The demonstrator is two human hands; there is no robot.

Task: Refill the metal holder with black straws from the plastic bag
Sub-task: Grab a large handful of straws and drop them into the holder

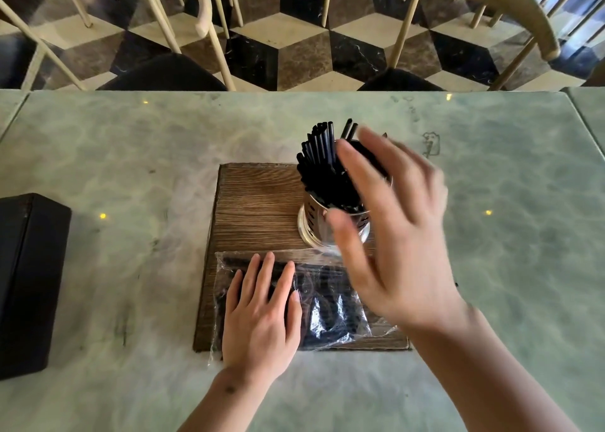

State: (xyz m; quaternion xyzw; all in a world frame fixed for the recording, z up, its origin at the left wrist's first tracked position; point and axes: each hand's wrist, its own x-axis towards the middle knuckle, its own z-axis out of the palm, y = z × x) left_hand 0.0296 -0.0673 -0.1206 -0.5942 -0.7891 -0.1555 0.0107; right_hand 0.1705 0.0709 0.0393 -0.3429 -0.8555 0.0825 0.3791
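**Straw holder looks nearly full, bag still has some left**

So the metal holder [330, 225] on the wooden board [258, 202] already has a thick bunch of black straws [319, 166] standing up in it, fanned toward the left. Looks like most of the refill is done, but that's a guess. The plastic bag [330, 304] lies flat on the near end of the board, just in front of the holder, and dark straws still show through it, so there's more to move.

The left hand [258, 317] lies flat on the bag, fingers straight, pressing it down. The right hand [389, 232] is spread wide in the air beside the straws, gripping nothing.

Hard to see: the right hand is motion-blurred and covers the holder's right side. Bag glare makes counting the leftovers impossible. A black box [29, 281] on the table [491, 268] is cut off at the left edge.
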